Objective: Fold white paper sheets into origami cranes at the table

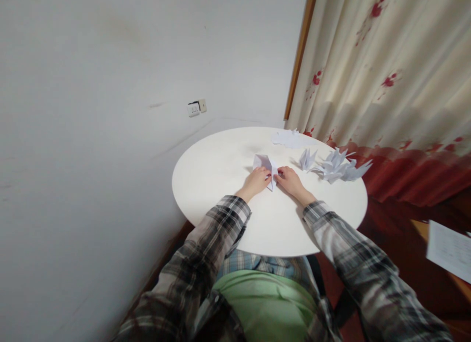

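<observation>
A partly folded piece of white paper [263, 161] lies on the round white table [213, 185], with a raised flap at its top and a point toward me. My left hand [259, 179] grips its left side, fingers curled over the middle of the folds. From the right, my right hand [290, 180] pinches the paper's right edge between thumb and fingers. Both hands rest low at the tabletop. The fingers cover part of the folds between them.
Several folded paper cranes [334, 164] stand clustered at the table's right, with a single one [307, 160] nearer my right hand. Flat white paper sheets [290, 139] lie at the far edge. A wall with a socket [193, 109] is on the left, a curtain [368, 87] on the right.
</observation>
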